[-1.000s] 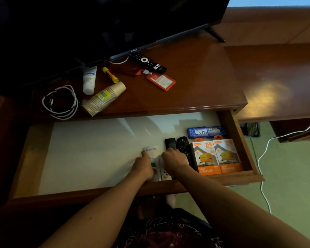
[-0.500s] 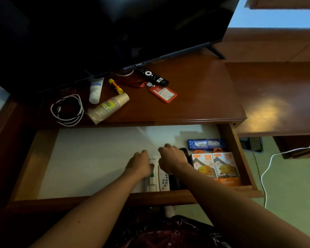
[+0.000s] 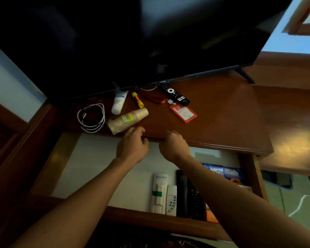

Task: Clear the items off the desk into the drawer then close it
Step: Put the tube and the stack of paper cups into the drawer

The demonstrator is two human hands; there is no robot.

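The wooden desk (image 3: 222, 119) carries a stack of paper cups (image 3: 127, 120) lying on its side, a coiled white cable (image 3: 90, 117), a white tube (image 3: 119, 102), a yellow marker (image 3: 137, 99), a black TV remote (image 3: 174, 93) and an orange card holder (image 3: 183, 113). Below it the drawer (image 3: 48, 169) stands pulled out, with white remotes (image 3: 164, 194), black remotes (image 3: 191, 194), a blue pack (image 3: 222, 171) and an orange box (image 3: 211, 216) inside. My left hand (image 3: 132, 145) and right hand (image 3: 174, 145) hover at the desk's front edge, fingers loosely curled, holding nothing.
A large dark TV (image 3: 150, 42) overhangs the back of the desk on a stand foot (image 3: 245, 76). A lower wooden surface (image 3: 290, 133) lies to the right. A white cord (image 3: 301, 204) runs over the green floor.
Both hands have left the remotes in the drawer and risen to the desk's front edge. The view has tilted upward and closer.
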